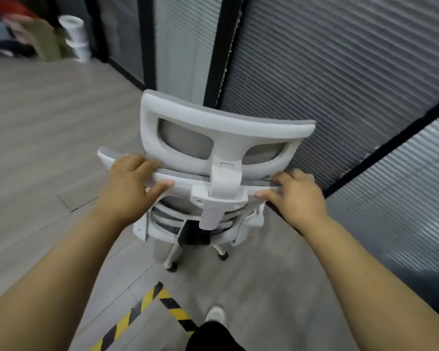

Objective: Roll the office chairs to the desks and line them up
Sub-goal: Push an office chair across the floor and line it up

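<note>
The floor (48,148) is laid in pale grey wood-look planks, and a strip of yellow-and-black hazard tape (137,310) makes a corner on it just ahead of the person's light-coloured shoe (216,314). Glass partition walls with closed grey horizontal blinds (340,72) run along the right and across the back, held in thick black frame posts (223,46). Far off at the upper left stands a stack of white rolls (74,34) beside some blurred, draped fabric in olive and red. A white-framed office chair (185,184) with grey mesh stands on the floor in the middle of the view, close to the blinds and seen from behind. Its curved white plastic headrest (221,122) has two openings showing the grey mesh pad, and sits on a white bracket that clips to the top rail of the backrest. Below, a white lumbar frame, a dark central block and white legs ending in black castors (171,267) can be seen. The left hand (134,183) grips the left end of the top rail, fingers curled over the edge and thumb pressed along the rear face. The right hand (297,196) holds the right end the same way.
</note>
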A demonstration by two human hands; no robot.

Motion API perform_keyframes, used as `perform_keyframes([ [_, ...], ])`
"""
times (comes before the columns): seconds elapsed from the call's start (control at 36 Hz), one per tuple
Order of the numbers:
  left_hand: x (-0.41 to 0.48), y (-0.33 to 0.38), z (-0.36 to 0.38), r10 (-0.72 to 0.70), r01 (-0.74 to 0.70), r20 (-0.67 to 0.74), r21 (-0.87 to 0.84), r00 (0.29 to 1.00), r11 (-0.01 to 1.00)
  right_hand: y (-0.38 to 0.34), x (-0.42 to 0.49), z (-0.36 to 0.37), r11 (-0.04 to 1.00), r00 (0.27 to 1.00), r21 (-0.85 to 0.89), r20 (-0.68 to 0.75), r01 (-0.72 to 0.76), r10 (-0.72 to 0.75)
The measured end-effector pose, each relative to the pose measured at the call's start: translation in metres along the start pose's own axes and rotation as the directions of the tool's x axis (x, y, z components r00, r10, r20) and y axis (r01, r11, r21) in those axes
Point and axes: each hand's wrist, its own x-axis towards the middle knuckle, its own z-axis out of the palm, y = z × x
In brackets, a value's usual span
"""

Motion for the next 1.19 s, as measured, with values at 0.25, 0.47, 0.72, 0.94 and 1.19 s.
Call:
perform_keyframes([
  [0.25,-0.022,-0.067,-0.046,-0.296,0.317,-0.177,0.109,0.939,0.942,-0.105,0.103,0.017,0.935,0.935,0.059,0.048,0.35,-0.353],
  [0.47,-0.053,-0.117,-0.086,-0.568,0.632,-0.336,0.119,0.752,0.766,-0.228,0.166,0.036,0.766,0.762,0.106,0.083,0.635,-0.643],
  [0.72,-0.103,-0.161,-0.131,-0.686,0.833,-0.529,0.075,0.499,0.548,-0.379,0.18,0.058,0.522,0.514,0.16,0.089,0.838,-0.853],
  [0.94,-0.167,-0.214,-0.179,-0.732,0.925,-0.607,0.014,0.309,0.38,-0.512,0.151,0.077,0.324,0.311,0.196,0.095,0.925,-0.946],
  [1.19,-0.254,-0.282,-0.245,-0.722,0.962,-0.668,-0.034,0.181,0.272,-0.66,0.079,0.1,0.177,0.168,0.225,0.06,0.958,-0.984],
])
